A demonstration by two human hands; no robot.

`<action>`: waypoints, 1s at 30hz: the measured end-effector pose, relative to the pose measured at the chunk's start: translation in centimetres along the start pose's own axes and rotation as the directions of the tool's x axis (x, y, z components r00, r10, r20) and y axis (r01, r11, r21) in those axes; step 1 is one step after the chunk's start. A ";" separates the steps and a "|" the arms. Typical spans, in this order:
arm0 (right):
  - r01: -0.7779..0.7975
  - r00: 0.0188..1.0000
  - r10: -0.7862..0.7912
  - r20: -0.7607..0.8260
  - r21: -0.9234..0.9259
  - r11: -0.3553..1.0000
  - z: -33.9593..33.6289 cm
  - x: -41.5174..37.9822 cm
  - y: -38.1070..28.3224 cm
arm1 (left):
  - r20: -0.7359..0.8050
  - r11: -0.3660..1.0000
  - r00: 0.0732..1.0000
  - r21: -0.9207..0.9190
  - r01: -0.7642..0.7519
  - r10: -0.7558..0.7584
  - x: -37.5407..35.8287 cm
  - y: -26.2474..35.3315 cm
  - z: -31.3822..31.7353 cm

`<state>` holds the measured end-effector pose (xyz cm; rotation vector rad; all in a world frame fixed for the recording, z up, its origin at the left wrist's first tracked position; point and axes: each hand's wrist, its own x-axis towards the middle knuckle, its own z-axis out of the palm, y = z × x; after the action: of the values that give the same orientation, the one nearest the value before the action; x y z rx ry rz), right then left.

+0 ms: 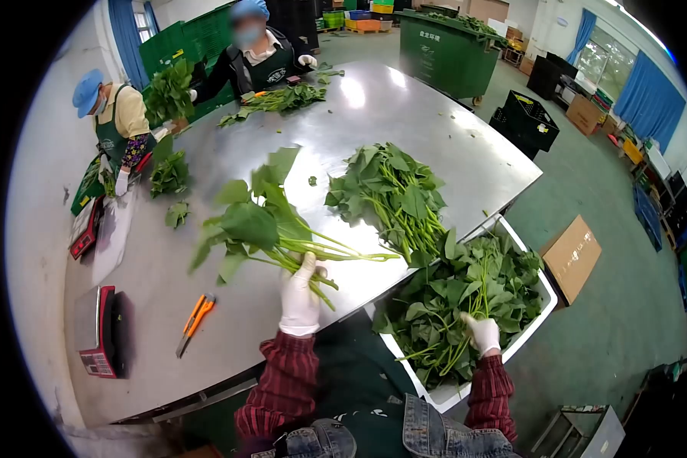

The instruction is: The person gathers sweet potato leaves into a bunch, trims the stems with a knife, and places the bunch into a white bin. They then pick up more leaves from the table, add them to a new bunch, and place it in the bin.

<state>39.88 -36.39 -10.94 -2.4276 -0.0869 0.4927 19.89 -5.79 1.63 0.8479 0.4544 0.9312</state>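
Note:
My left hand [301,296], in a white glove, is closed around the stems of a bunch of leafy greens [252,221]. The bunch is held above the metal table, its leaves pointing left and its stems right. My right hand [482,333], also gloved, reaches into a white foam box [546,305] full of the same greens [443,305]. Its fingers are closed on some stems there. Between the two hands and farther back, a pile of leafy greens [393,195] lies on the table, stems toward the box.
An orange utility knife [196,324] and a red scale [99,332] lie on the metal table [168,374] at left. Across it, two co-workers [263,57] [118,126] handle greens. A cardboard box [572,259] stands right of the foam box; a green bin [446,57] stands behind.

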 end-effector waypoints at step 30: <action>0.425 0.903 -0.222 -0.368 0.683 0.594 3.6 -7.1 -13.4 | 0.190 0.959 0.948 -0.071 0.274 -0.256 -5.8 -4.8 0.4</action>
<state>32.79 -25.01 -3.00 -1.5592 -0.1805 0.0138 19.49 -12.34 -2.00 0.7528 0.3538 0.6172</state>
